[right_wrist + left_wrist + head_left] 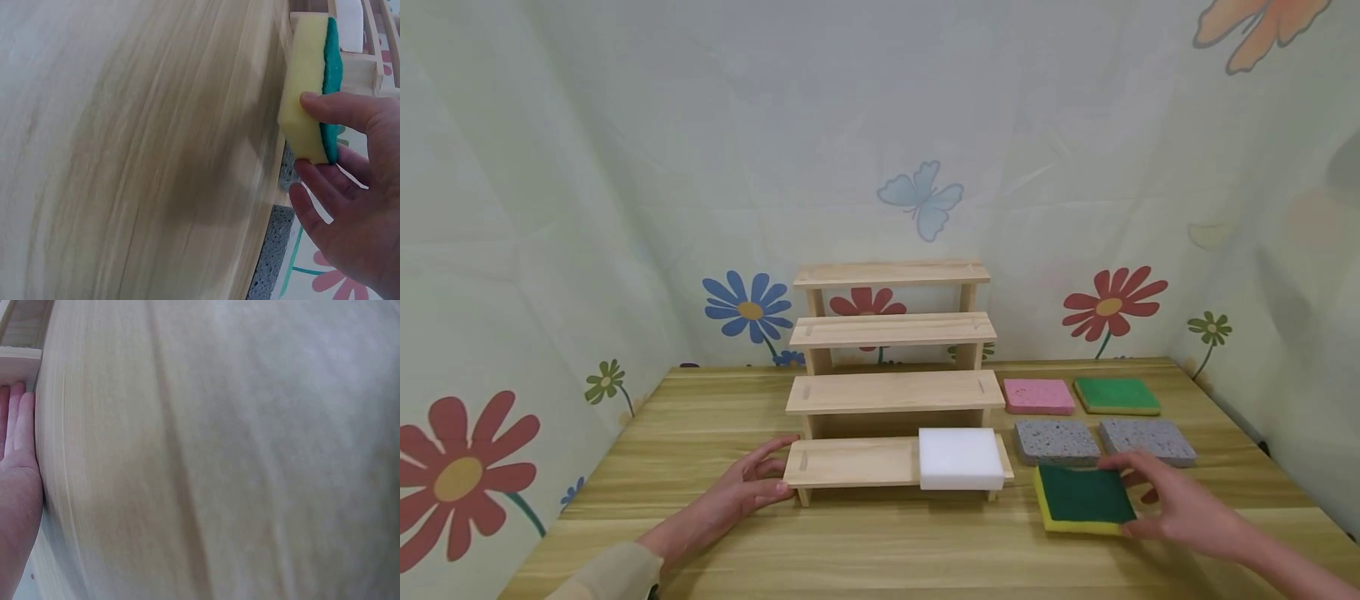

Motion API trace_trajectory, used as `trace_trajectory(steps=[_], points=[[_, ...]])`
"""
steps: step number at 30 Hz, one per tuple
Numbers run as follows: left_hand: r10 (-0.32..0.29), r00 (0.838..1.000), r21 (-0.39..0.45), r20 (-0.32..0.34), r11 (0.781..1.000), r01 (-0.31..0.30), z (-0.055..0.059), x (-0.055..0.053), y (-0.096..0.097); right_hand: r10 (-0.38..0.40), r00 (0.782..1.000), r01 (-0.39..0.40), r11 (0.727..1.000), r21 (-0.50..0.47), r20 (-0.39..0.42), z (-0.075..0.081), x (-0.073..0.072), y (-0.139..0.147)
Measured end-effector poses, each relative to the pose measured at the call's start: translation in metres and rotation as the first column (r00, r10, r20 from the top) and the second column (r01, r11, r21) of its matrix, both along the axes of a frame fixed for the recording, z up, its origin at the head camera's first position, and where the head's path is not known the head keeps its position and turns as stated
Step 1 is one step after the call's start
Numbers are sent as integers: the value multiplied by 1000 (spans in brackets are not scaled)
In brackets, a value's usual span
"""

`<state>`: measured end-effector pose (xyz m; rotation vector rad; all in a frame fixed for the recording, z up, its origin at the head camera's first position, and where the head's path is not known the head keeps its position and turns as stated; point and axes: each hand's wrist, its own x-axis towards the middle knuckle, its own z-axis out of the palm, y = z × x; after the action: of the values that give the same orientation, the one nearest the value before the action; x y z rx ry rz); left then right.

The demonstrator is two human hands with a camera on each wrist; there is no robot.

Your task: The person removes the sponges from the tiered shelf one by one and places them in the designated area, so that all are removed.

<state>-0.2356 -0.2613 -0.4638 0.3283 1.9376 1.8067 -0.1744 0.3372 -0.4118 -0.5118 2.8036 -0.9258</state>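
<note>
My right hand (1180, 504) pinches a yellow sponge with a dark green scouring face (1086, 496) by its right edge. In the right wrist view the thumb lies on the yellow side of the sponge (305, 87), which is raised over the table. My left hand (748, 483) is at the left end of a stepped wooden shelf (857, 462), its fingertips right at the lowest board. Seen from the left wrist, the fingers (24, 422) are fairly straight beside the board's end. A white sponge block (961, 458) rests on the right part of that lowest board.
Right of the shelf lie a pink sponge (1039, 396), a green-topped sponge (1116, 396) and two grey speckled blocks (1056, 442). The shelf's upper boards (891, 331) rise toward a flowered curtain (1030, 167) behind the wooden table (700, 408).
</note>
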Motion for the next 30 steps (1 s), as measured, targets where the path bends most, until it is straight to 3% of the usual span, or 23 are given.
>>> trace_trajectory(steps=[13,30], points=[[-22,1000,-16,-21,1000,21,-1,1,0,97,991,-97,995,-13,87,-12,-5,10],[-11,1000,-19,-17,1000,10,0,0,1,85,988,-79,996,-52,131,-14,-8,10]])
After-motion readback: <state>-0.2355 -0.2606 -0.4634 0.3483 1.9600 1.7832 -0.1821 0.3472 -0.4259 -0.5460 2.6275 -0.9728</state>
